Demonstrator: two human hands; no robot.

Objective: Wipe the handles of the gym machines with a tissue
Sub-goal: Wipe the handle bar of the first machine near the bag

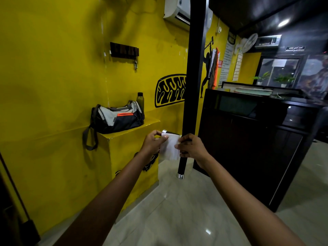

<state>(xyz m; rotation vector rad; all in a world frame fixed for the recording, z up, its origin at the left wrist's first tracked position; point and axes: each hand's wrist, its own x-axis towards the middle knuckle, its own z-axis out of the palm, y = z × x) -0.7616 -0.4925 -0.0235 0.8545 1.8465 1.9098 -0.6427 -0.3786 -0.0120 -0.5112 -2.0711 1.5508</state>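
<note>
1. Two hands hold one white tissue [170,147] stretched between them, in front of the black gym machine post [194,68] and just above the tiled floor [177,210].
2. The left hand [153,142] pinches the tissue's upper left edge between thumb and fingertips; the right hand [190,147] pinches its right edge with curled fingers, close against the lower handle [182,163].
3. This handle runs almost straight up and down, hanging below the post, its long axis vertical and its silver end cap [181,175] pointing at the floor.
4. A second handle [171,133] juts out to the left behind the tissue, roughly level, its silver tip aimed toward the yellow ledge [131,132] where a gym bag [117,118] sits.
5. The step in hand looks like readying the tissue to wrap a handle; neither grip seems wiped yet, though that is a judgement.
6. To do it well, I would fold the tissue round the black grip so it covers the full girth, then stroke along the long axis, top to cap.
7. Turning the tissue to a clean face for the sideways handle should help.
</note>
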